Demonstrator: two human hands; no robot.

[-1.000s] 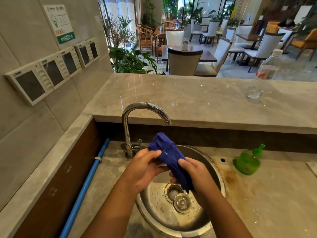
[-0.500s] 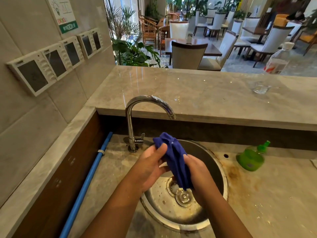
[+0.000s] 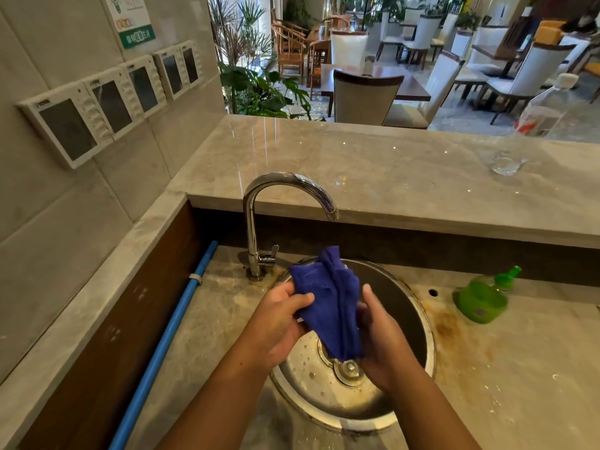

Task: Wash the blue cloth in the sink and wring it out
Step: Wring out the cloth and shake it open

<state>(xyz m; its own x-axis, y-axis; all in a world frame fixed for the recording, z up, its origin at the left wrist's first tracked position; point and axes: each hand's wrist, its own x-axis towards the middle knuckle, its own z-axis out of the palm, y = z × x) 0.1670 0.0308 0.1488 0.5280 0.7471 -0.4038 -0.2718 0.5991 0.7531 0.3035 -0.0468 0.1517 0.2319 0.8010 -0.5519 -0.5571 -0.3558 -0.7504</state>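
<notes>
One bunched, terry-textured cloth (image 3: 331, 300) is hanging over the round steel sink (image 3: 430, 336), its lower tip just above the drain. The left hand (image 3: 276, 323) is pinching its upper left edge under the thumb, and the right hand (image 3: 383, 345) is curling loosely round its right side, thumb raised. One curved chrome tap (image 3: 259, 203) is arching behind, one squat green plastic bottle (image 3: 482, 298) is sitting on the stained marble counter (image 3: 519, 368), and five square white panels (image 3: 112, 103) are lining the tiled wall.

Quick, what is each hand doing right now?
Left hand: grips the blue cloth.
Right hand: grips the blue cloth too, lower down.
</notes>
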